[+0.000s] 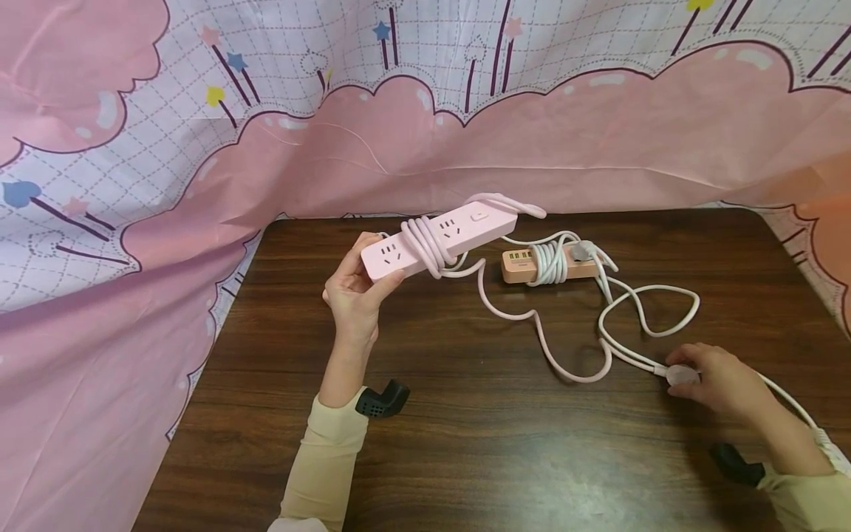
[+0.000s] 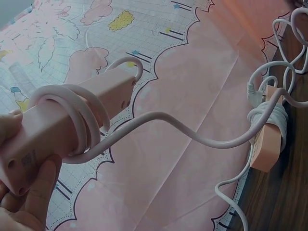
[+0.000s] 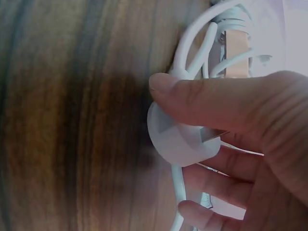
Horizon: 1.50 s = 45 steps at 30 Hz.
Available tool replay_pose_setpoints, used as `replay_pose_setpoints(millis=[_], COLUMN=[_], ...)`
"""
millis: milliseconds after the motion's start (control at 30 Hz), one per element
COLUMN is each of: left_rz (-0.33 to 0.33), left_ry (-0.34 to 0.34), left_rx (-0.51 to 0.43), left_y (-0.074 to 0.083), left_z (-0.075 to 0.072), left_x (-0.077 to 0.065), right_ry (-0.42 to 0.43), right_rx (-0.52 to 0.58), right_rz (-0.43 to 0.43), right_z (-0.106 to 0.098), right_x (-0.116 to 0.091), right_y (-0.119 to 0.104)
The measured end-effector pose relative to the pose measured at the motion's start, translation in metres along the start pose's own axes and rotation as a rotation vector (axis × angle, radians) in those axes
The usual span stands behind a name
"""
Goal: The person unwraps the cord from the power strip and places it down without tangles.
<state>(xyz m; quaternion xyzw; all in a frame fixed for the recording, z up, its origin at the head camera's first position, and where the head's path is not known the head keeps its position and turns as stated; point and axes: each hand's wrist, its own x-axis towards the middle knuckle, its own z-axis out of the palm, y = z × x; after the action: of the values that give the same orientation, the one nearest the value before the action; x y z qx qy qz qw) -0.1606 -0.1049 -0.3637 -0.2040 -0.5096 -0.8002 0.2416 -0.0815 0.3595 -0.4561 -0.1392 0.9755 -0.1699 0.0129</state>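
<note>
Above the table, my left hand (image 1: 354, 299) grips one end of a pink power strip (image 1: 475, 235), thumb on its near edge. Several turns of its own cord (image 1: 425, 246) wrap the strip's middle, and the left wrist view shows the cord trailing toward the orange strip. At the right, my right hand (image 1: 721, 380) pinches a white plug (image 1: 682, 374) low over the table. The right wrist view has the thumb (image 3: 192, 98) across the plug's body, with metal prongs showing toward the palm; part of the grip is hidden there.
An orange power strip (image 1: 515, 267) wrapped in white cord (image 1: 550, 263) lies farther back, with a whitish plug (image 1: 583, 250) on its right end. Loose cord loops (image 1: 665, 288) spread over the dark wooden table (image 1: 465, 443). A patterned pink cloth (image 1: 532, 148) hangs behind.
</note>
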Motion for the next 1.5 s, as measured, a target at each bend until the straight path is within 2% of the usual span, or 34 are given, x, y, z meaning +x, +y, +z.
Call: replay_pose_setpoints(millis=[100,200,300,400,467,600,733,800,967,1067,1233,1367,1433,1500], left_rz=[0.004,0.007,0.005,-0.002,-0.004,0.003,0.014,0.015,0.018,0.022,0.027,0.024,0.021,0.017], left_ry=[-0.005,-0.009,-0.009,-0.01,-0.009,-0.007,-0.015,-0.015,-0.01,-0.013,-0.018,-0.012,-0.01,-0.01], left_rx=[0.01,0.012,0.012,0.012,0.005,-0.007,-0.004,0.0,0.0,0.005,0.009,0.003,0.001,-0.003], left_y=[0.0,0.0,0.0,0.001,0.001,0.002,0.003,0.003,0.003,0.004,0.004,0.005,0.005,0.005], left_z=[0.0,0.0,0.0,0.0,0.001,0.001,0.002,0.002,0.002,0.002,0.003,0.004,0.004,0.004], left_x=[0.0,0.001,0.0,0.0,0.0,-0.001,-0.001,-0.001,-0.002,-0.002,-0.002,-0.002,-0.003,-0.003], right_ry=[0.014,-0.006,-0.008,0.013,0.043,0.117,0.201,0.209,0.166,0.118,-0.02,-0.122,-0.111,-0.064], right_rx=[-0.054,-0.059,-0.042,0.035,0.093,0.198,0.263,0.311,0.385,0.378,0.394,0.457,0.46,0.47], right_rz=[-0.004,-0.05,-0.167,-0.29,-0.33,-0.331,-0.355,-0.365,-0.339,-0.342,-0.408,-0.403,-0.394,-0.373], right_z=[0.001,-0.001,-0.008,-0.017,-0.023,-0.031,-0.031,-0.029,-0.022,-0.016,0.0,0.01,0.013,0.012], right_x=[-0.001,-0.002,-0.002,0.003,0.011,0.032,0.057,0.068,0.096,0.109,0.123,0.128,0.129,0.129], right_y=[-0.002,-0.003,-0.006,-0.014,-0.024,-0.051,-0.076,-0.088,-0.116,-0.132,-0.153,-0.165,-0.166,-0.165])
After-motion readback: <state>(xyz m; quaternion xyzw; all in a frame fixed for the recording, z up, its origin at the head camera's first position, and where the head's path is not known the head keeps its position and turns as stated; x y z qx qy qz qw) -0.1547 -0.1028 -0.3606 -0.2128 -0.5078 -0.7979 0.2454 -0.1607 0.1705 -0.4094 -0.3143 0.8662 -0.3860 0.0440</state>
